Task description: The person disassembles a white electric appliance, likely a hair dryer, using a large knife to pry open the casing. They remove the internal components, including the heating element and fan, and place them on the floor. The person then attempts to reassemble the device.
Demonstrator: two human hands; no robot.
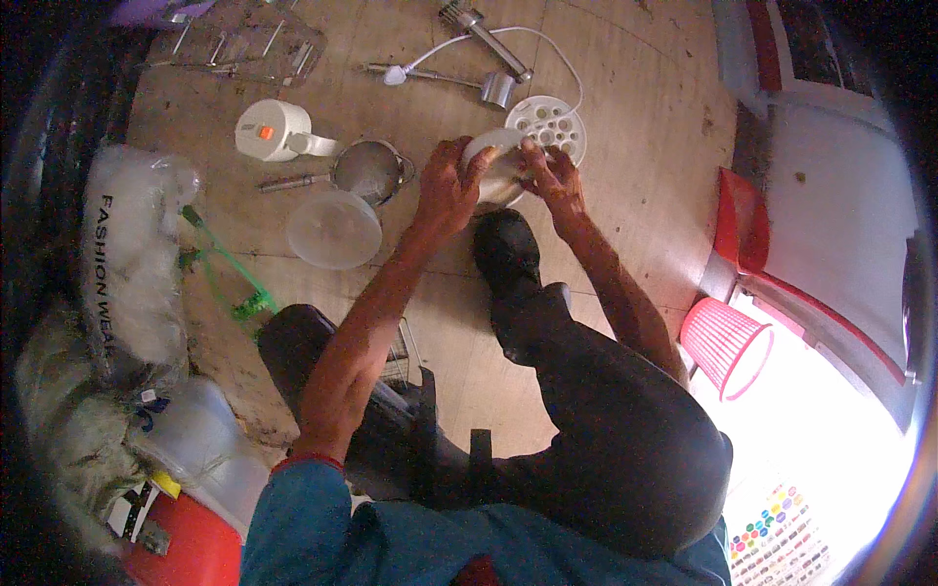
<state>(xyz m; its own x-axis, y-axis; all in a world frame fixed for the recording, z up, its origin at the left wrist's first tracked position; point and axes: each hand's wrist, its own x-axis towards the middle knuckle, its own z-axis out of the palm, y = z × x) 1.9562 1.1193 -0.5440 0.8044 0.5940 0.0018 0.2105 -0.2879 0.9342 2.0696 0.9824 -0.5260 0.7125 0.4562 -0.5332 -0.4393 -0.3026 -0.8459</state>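
Observation:
In front of my right foot, both hands hold a translucent round plastic piece (498,146) tilted between them. My left hand (451,183) grips its left side, with the thumb along the near face. The fingers of my right hand (553,176) close on its right edge. Just beyond lies a white plastic egg tray (546,126) with round holes, partly covered by the piece and my right hand. To the left of my left hand are a mesh strainer (366,172) and a translucent plastic bowl (335,229). A white handled appliance (271,130) with an orange switch lies farther left.
A white cord with a plug (396,75), a metal ladle (498,89) and a tubular metal tool (491,44) lie beyond. A wire rack (249,47) is far left. Plastic bags (135,264), one bearing writing, line the left; a pink wastebasket (725,344) lies right.

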